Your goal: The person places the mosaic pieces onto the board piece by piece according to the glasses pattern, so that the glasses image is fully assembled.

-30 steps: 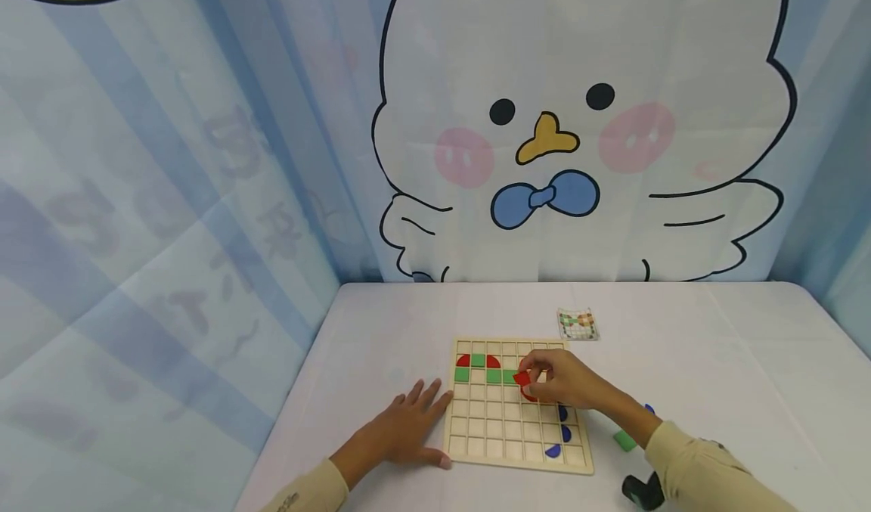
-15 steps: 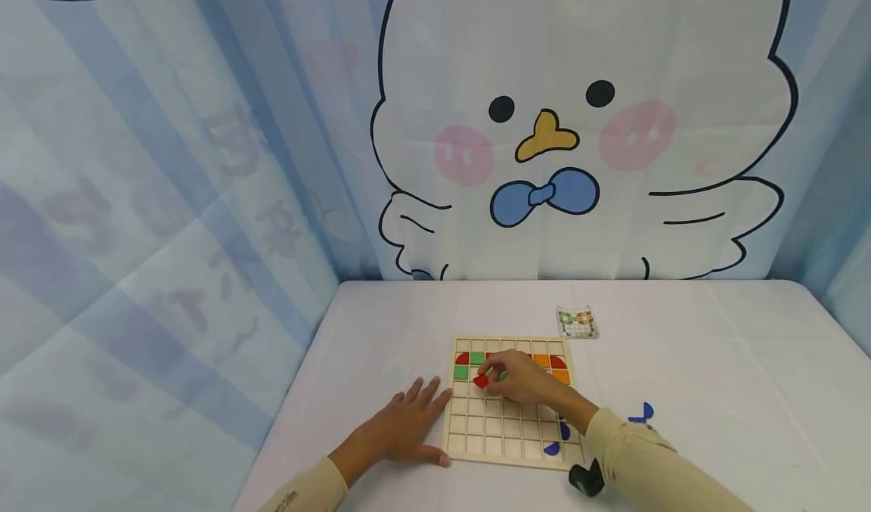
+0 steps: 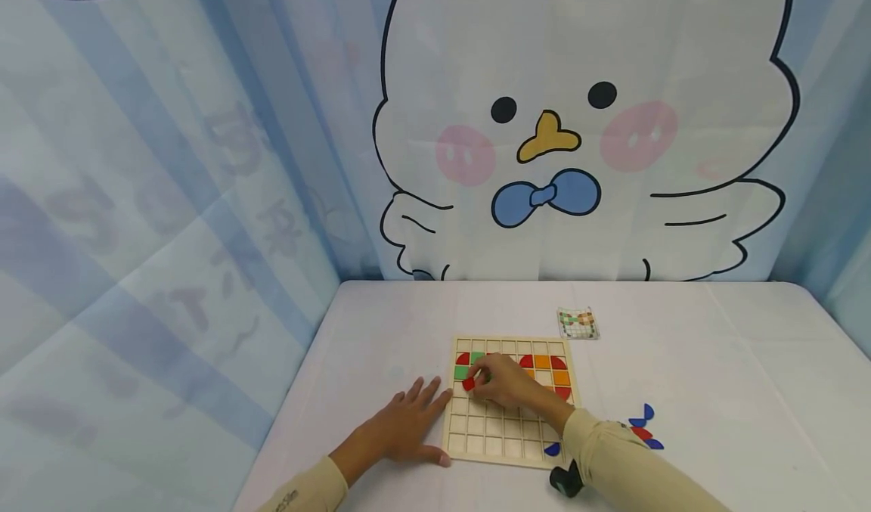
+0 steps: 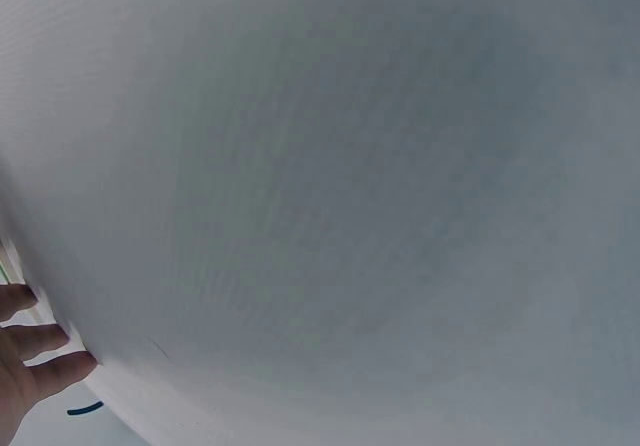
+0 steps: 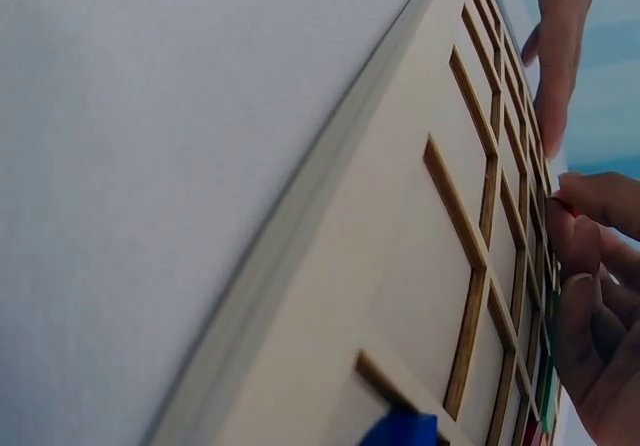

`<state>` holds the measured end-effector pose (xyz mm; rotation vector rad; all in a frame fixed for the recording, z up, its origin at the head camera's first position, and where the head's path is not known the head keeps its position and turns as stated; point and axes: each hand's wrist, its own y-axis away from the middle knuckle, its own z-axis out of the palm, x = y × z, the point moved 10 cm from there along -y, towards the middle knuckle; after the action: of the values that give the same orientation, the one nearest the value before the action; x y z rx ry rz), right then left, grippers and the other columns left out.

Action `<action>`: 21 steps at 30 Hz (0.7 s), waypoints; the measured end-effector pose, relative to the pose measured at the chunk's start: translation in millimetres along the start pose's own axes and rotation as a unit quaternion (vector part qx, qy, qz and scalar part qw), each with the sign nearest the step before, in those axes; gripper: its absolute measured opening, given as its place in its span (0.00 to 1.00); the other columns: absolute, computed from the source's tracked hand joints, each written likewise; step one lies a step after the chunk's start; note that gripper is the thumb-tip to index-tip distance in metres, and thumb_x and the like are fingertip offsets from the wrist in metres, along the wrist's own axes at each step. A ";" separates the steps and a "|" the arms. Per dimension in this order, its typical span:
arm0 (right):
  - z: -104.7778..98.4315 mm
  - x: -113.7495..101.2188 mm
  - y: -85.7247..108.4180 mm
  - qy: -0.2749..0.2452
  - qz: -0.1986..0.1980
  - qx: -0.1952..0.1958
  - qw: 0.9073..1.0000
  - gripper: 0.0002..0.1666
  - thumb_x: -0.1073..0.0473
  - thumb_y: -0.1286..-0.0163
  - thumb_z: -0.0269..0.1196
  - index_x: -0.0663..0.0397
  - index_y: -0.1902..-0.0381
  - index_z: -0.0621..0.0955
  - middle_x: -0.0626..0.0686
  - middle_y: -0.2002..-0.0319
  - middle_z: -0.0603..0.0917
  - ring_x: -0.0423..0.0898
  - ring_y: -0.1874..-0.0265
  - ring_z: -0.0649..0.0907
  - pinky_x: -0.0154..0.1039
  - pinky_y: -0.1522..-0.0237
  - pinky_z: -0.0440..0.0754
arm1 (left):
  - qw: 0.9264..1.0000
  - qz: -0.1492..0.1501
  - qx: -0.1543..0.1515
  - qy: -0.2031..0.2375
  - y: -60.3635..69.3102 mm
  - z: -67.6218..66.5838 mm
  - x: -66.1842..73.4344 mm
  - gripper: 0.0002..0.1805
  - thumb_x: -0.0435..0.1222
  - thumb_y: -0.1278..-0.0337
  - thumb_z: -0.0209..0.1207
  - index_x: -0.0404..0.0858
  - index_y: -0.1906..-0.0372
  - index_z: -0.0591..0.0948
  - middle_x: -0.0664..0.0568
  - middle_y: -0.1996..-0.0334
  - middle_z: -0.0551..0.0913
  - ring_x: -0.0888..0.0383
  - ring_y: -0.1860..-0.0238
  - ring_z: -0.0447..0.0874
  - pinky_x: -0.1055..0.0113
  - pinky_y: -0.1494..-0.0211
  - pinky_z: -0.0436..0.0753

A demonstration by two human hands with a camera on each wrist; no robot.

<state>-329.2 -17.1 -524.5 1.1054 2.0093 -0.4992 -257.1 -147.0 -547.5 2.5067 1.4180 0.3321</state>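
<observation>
A wooden grid board [image 3: 497, 427] lies on the table with red, green and orange tiles in its far rows. My right hand [image 3: 506, 382] pinches a small red tile [image 3: 469, 384] between thumb and fingertips over the board's left side, just nearer than a green tile [image 3: 461, 373]. The tile's exact shape is partly hidden by the fingers. My left hand [image 3: 408, 423] lies flat with fingers spread, its fingertips at the board's left edge. In the right wrist view, the right hand [image 5: 600, 296] and a sliver of red show at the grid's far end.
Loose blue half-round tiles [image 3: 648, 411] and a red tile [image 3: 640, 434] lie right of the board, partly beside the sleeve. A blue tile [image 3: 553, 449] sits at the board's near right. A small pattern card [image 3: 578, 323] lies behind the board.
My right hand has moved left across the board, carrying the red tile from the middle right to the left columns. My left hand has stayed in place.
</observation>
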 end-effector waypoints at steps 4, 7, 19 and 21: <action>3.7 0.6 -2.3 0.005 0.013 0.006 1.000 0.11 0.60 0.40 0.74 0.54 0.59 0.85 0.42 0.76 0.81 0.38 0.75 0.77 0.32 0.69 0.75 | 1.000 0.001 0.004 -0.005 -0.1 0.0 0.4 0.59 0.78 0.53 0.51 0.52 0.19 0.52 0.46 0.19 0.51 0.37 0.21 0.53 0.39 0.30 0.70; 5.9 -0.1 -3.3 0.016 0.014 0.011 1.000 0.11 0.60 0.40 0.74 0.53 0.60 0.86 0.42 0.77 0.80 0.38 0.75 0.77 0.32 0.69 0.75 | 1.000 0.002 0.004 -0.006 0.3 0.2 0.1 0.59 0.78 0.53 0.50 0.53 0.19 0.52 0.47 0.19 0.50 0.38 0.21 0.53 0.39 0.30 0.69; 9.8 -5.5 -4.3 0.067 -0.005 0.027 0.997 0.10 0.56 0.39 0.73 0.50 0.60 0.87 0.40 0.77 0.78 0.38 0.76 0.76 0.32 0.71 0.73 | 1.000 0.007 0.003 0.006 3.0 -4.4 2.5 0.59 0.77 0.52 0.52 0.51 0.19 0.52 0.46 0.19 0.50 0.38 0.21 0.52 0.39 0.29 0.68; 9.4 -7.0 -4.3 0.072 -0.009 0.027 0.997 0.09 0.56 0.39 0.73 0.50 0.61 0.87 0.40 0.77 0.78 0.37 0.76 0.76 0.32 0.71 0.73 | 1.000 0.006 0.001 0.007 3.1 -4.6 2.5 0.59 0.77 0.52 0.52 0.51 0.19 0.53 0.46 0.19 0.51 0.38 0.21 0.52 0.39 0.29 0.68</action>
<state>-326.4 -29.2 -525.1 1.1864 2.1437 -0.4980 -254.8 -145.9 -541.9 2.5200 1.4108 0.3501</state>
